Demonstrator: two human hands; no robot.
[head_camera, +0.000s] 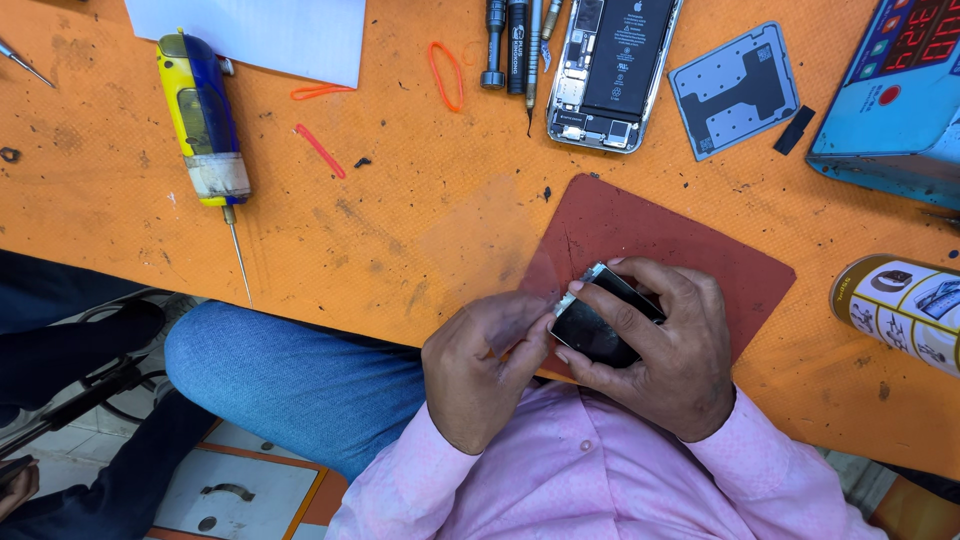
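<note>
Two hands work low at the near edge of an orange bench mat (400, 230), scuffed and stained, with dark specks across it. Beyond the bench edge the floor shows pale tiles, dark cables and a flat metal plate with a handle (235, 492). The person wears a pink shirt and blue jeans; one knee juts out on the left of the view.

A rust-red pad (700, 250) lies on the orange mat, under and behind the hands. The right hand (665, 345) holds a small dark phone screen (600, 322) tilted above the near edge of that pad: thumb across its dark face, fingers curled around its far side, closed firmly on it. The left hand (485, 365) meets the screen at its pale upper-left end, fingertips pinched against that corner; whether anything sits between the fingertips cannot be told.

Farther back: an opened phone body (612, 70) with its battery exposed, a row of dark screwdriver handles (515, 45) just beside it on the left, and a grey shaped plate (733, 90) on its right. A yellow-and-blue powered driver (203, 115) with a long thin bit lies well apart at left, near a white sheet (260, 35). Orange rubber bands (445, 75) lie loose between them. A blue heating unit (895, 100) with red digits stands at far right; a printed can (900, 310) lies on its side near the right edge.
</note>
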